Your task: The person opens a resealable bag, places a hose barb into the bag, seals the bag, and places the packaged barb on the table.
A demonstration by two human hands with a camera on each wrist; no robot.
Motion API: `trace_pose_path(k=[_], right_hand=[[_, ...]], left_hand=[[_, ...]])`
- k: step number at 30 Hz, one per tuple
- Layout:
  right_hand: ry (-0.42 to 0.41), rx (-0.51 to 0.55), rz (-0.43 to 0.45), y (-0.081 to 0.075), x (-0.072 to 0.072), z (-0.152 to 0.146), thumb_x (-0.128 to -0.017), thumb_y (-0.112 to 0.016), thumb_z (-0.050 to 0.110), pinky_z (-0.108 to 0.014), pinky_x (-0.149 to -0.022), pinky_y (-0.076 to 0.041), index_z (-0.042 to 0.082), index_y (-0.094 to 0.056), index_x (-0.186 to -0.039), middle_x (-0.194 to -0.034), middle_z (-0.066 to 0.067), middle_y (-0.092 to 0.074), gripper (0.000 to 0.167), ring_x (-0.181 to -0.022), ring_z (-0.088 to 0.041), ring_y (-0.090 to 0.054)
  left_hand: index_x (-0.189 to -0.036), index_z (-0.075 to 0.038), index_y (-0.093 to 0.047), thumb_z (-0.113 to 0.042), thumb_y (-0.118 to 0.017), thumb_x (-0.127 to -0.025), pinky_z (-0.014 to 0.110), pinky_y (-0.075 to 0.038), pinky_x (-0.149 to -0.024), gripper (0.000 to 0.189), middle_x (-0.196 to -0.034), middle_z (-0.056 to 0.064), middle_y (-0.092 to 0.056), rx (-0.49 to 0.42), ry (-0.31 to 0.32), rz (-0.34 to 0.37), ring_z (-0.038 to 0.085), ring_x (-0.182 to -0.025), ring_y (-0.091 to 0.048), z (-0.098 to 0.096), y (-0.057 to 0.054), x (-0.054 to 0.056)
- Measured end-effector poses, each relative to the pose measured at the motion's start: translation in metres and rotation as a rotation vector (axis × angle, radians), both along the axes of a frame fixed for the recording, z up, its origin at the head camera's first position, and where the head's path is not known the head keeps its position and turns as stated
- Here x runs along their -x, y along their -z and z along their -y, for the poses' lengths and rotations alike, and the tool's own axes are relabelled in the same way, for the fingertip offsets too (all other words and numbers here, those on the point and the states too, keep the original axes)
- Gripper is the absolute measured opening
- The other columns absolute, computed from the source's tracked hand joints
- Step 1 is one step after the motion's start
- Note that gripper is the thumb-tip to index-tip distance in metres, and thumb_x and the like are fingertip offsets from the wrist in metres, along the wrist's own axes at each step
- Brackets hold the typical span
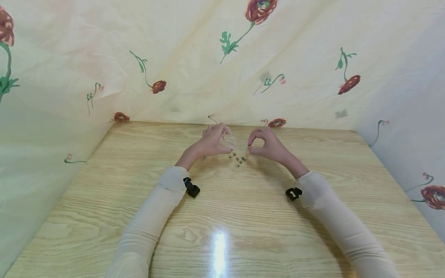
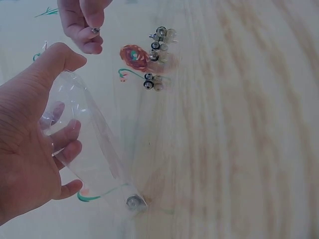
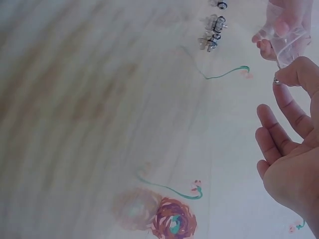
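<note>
Pinching, head view: the right hand (image 1: 267, 146) brings thumb and forefinger tips together in a narrow grip, just beside a bag (image 1: 227, 142); the left hand (image 1: 210, 142) holds that bag, its thumb and fingers spread wide apart.
Table (image 1: 243, 216), head view: pale wood, wavy grain, a white streak of glare on its gloss; both hands are above it, toward the far edge.
Loose parts (image 1: 238, 159), head view: tiny pieces scattered on the table between the hands, short of the middle of the far edge.
Cloth (image 1: 174, 50), head view: creamy, softly creased, printed with red flowers on green stems. Only this view takes in both beige sleeves (image 1: 149, 216) and the table's far corners.
Bag, left wrist view: thin clear plastic, wrinkled and shiny, narrowing to a corner where a bagged part (image 2: 133, 202) sits, grey and rounded; from the head that is hard to make out.
Metal, left wrist view: the loose parts are silvery and rounded with dark rings, mirrored in the glossy tabletop.
Held part (image 3: 276, 81), right wrist view: a small silvery bit between the right thumb and forefinger; this view alone shows the right palm, other fingers loosely bent.
</note>
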State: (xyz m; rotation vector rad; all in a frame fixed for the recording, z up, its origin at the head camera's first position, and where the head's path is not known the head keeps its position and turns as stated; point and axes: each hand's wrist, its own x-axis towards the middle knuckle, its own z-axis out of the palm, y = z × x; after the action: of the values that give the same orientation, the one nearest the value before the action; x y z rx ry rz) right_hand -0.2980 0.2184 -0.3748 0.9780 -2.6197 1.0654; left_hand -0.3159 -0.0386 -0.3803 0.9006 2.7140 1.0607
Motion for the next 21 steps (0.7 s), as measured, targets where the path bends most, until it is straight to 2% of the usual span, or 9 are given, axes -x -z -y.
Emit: trace_pose_path(k=[7,11,15,19,21], right_hand=[[0.043,0.041,-0.017,-0.006,-0.003,0.01,-0.081,-0.075,-0.001,-0.047,-0.097,-0.032,0.009,-0.069,-0.084,-0.099,-0.012,-0.069,0.012,-0.102,-0.031,-0.054],[0.039,0.076,-0.059,-0.008,-0.002,0.015,-0.081,-0.074,-0.002,-0.055,-0.111,-0.028,0.008,-0.069,-0.083,-0.097,-0.013,-0.069,0.011,-0.102,-0.029,-0.055],[0.024,0.118,-0.091,-0.009,0.0,0.02,-0.082,-0.073,-0.003,-0.057,-0.114,-0.025,0.008,-0.069,-0.084,-0.097,-0.013,-0.069,0.012,-0.103,-0.03,-0.056],[0.027,0.13,-0.1,-0.011,0.001,0.024,-0.083,-0.073,0.002,-0.05,-0.102,-0.032,0.009,-0.07,-0.085,-0.102,-0.014,-0.068,0.008,-0.106,-0.031,-0.055],[0.035,0.135,-0.1,-0.012,0.001,0.026,-0.083,-0.073,0.002,-0.047,-0.1,-0.032,0.009,-0.07,-0.085,-0.103,-0.014,-0.069,0.008,-0.107,-0.031,-0.055]], left_hand=[[-0.128,-0.001,-0.045,-0.029,-0.078,-0.087,0.053,-0.018,-0.109,0.06,-0.104,0.007,-0.045,0.004,-0.002,0.001,0.031,-0.121,-0.032,0.0,-0.001,-0.001],[-0.129,-0.002,-0.045,-0.03,-0.078,-0.088,0.054,-0.018,-0.11,0.06,-0.105,0.008,-0.046,0.012,-0.002,-0.002,0.031,-0.122,-0.032,0.0,-0.002,-0.002],[-0.129,-0.003,-0.044,-0.03,-0.078,-0.088,0.054,-0.018,-0.11,0.059,-0.106,0.008,-0.047,0.008,0.003,-0.001,0.031,-0.12,-0.033,0.001,-0.003,-0.002],[-0.127,-0.003,-0.045,-0.03,-0.078,-0.088,0.054,-0.019,-0.107,0.057,-0.104,0.008,-0.046,0.004,0.007,-0.006,0.029,-0.113,-0.034,0.0,-0.001,-0.001],[-0.127,-0.005,-0.045,-0.03,-0.078,-0.088,0.053,-0.019,-0.107,0.056,-0.104,0.007,-0.046,0.007,0.006,-0.01,0.029,-0.111,-0.035,0.0,0.0,0.0]])
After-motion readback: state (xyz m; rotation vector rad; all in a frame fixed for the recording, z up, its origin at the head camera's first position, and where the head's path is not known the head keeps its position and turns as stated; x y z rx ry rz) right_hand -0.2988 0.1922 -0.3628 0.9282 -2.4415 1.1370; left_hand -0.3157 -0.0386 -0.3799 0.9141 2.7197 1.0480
